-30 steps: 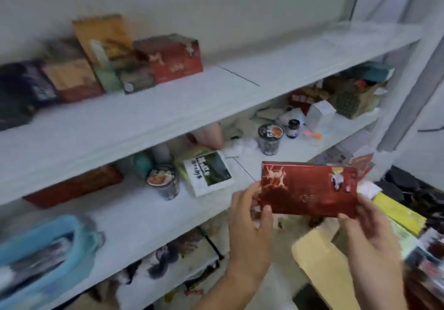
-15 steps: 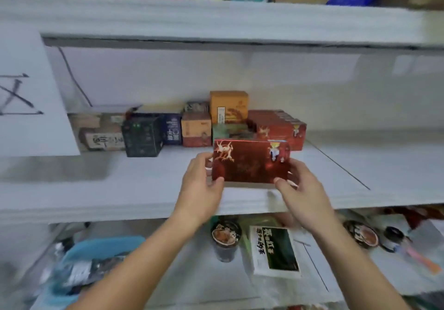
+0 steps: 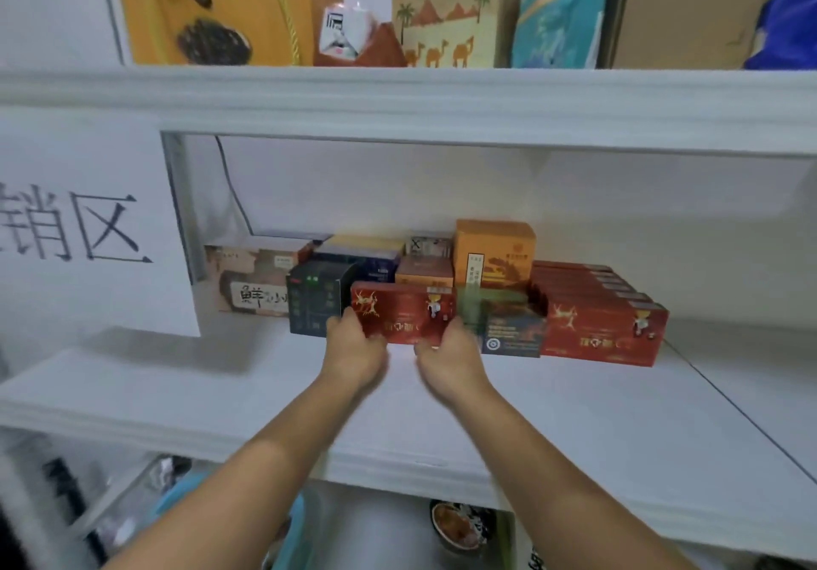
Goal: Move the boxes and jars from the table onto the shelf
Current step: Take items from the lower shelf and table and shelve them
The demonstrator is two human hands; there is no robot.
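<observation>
Hands (image 3: 353, 350) and (image 3: 451, 355), left and right, grip the lower corners of a red box (image 3: 400, 311), holding it on the shelf (image 3: 574, 419) between a black box (image 3: 316, 297) and a green box (image 3: 508, 326).

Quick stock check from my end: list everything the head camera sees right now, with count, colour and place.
held red box: one, red, middle shelf, between both hands
red box stack: several, red, right of group
orange box: one, orange, at back
dark box: one, dark green, left of held box
paper sign: one, white, left
camel box: one, tan, top shelf
middle shelf: one, white
left hand: one, on box's left end
right hand: one, on box's right end
</observation>
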